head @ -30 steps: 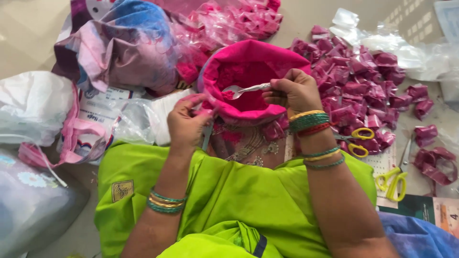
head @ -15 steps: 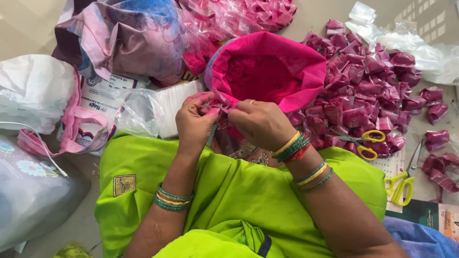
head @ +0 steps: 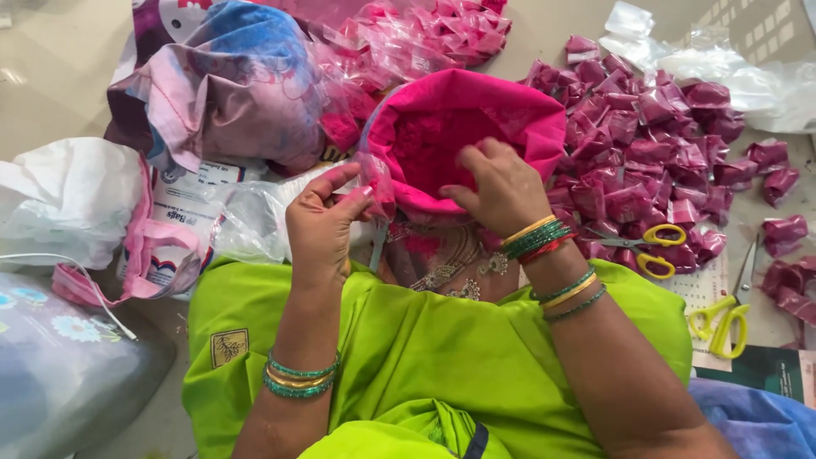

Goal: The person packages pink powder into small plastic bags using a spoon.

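Pale floor (head: 51,76) lies all around me, crowded with bags and packets. My left hand (head: 321,223) is raised in front of my lime-green lap cloth (head: 425,357), thumb and forefinger pinched shut on a small clear pouch (head: 374,183) that seems to hold pink powder, though the plastic is too crumpled for me to be sure. The pouch touches the near rim of the open bag of pink powder (head: 463,127), which sits just beyond both hands. My right hand (head: 501,189) rests over that bag's front edge, fingers curled down onto the rolled pink rim; whether it grips anything beneath the fingers I cannot tell.

Beyond and to the right of my right hand spreads a heap of filled magenta packets (head: 646,144). Yellow-handled scissors (head: 650,248) lie just right of my right wrist, and a second yellow-green pair (head: 722,319) lies farther right on a printed sheet. Far left of my left hand sit a white bag (head: 68,195) and a pink-handled sack (head: 161,246), with a crumpled purple and blue bag (head: 221,85) beyond them.
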